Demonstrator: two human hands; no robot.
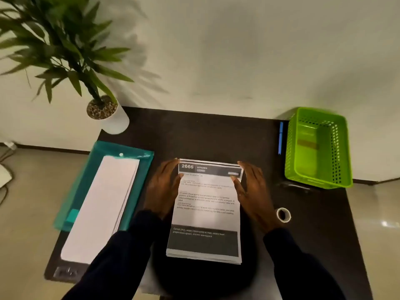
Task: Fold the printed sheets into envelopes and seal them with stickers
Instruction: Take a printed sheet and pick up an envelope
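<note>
A stack of printed sheets [205,215] lies in the middle of the black table [216,137], with a dark header band reading "2666 KITCHEN" at its far end. My left hand [163,189] rests flat against the stack's far left edge, thumb on the top sheet. My right hand [252,189] lies against the far right edge, thumb pressing the top sheet near the header. A pile of white envelopes [104,208] sits to the left on a teal plastic folder [86,180]. A small roll of stickers or tape [283,215] stands right of my right wrist.
A bright green perforated basket [318,148] stands at the far right corner, a blue pen [280,137] just left of it. A potted plant [106,113] in a white pot stands at the far left corner. A wall runs behind the table.
</note>
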